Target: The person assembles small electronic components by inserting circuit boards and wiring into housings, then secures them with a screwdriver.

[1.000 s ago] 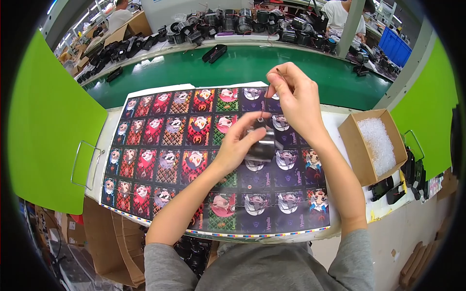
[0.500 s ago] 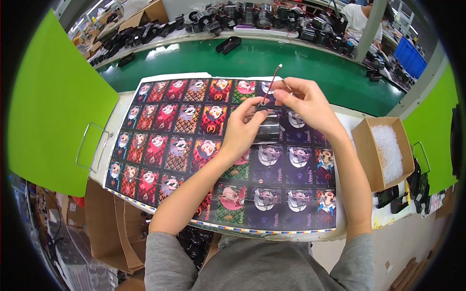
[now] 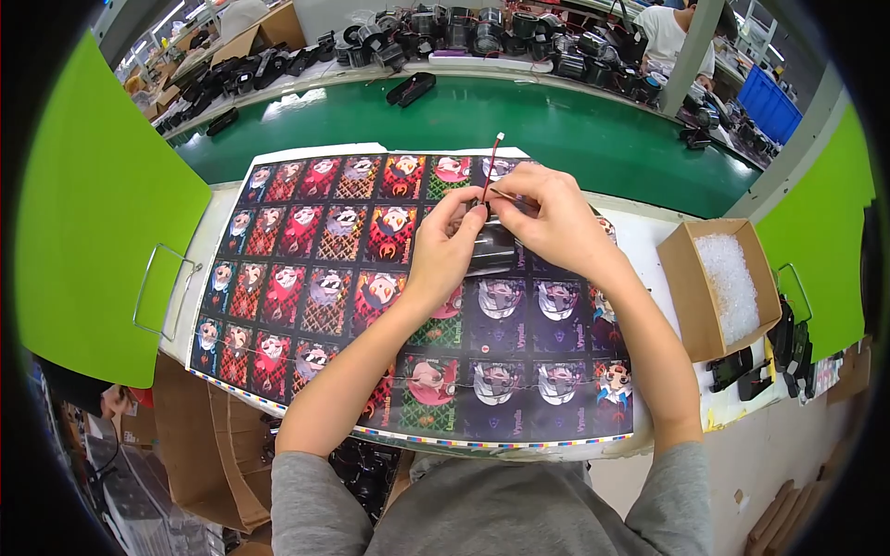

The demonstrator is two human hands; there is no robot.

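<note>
A dark, glossy cylinder with a see-through wall [image 3: 494, 248] lies over the printed sheet. My left hand [image 3: 442, 248] is closed around its far end, thumb and fingers meeting near the top. From between the fingertips a thin red and black wire [image 3: 492, 167] rises, with a small white plug at its tip. My right hand [image 3: 554, 221] is pinched close beside the left fingertips, on a thin dark piece that I cannot make out. Its fingers hide much of the wire's base.
The colourful card sheet [image 3: 324, 315] covers the worktable. An open carton of clear small pieces [image 3: 728, 287] stands at right, beside black housings [image 3: 737, 371]. Beyond runs a green conveyor [image 3: 306, 130] with a black housing [image 3: 411, 89]. Green panels flank both sides; a co-worker [image 3: 677, 42] sits far right.
My right hand has come down and left, closer to the left fingertips. The wire stands more upright. The whole view has shifted slightly.
</note>
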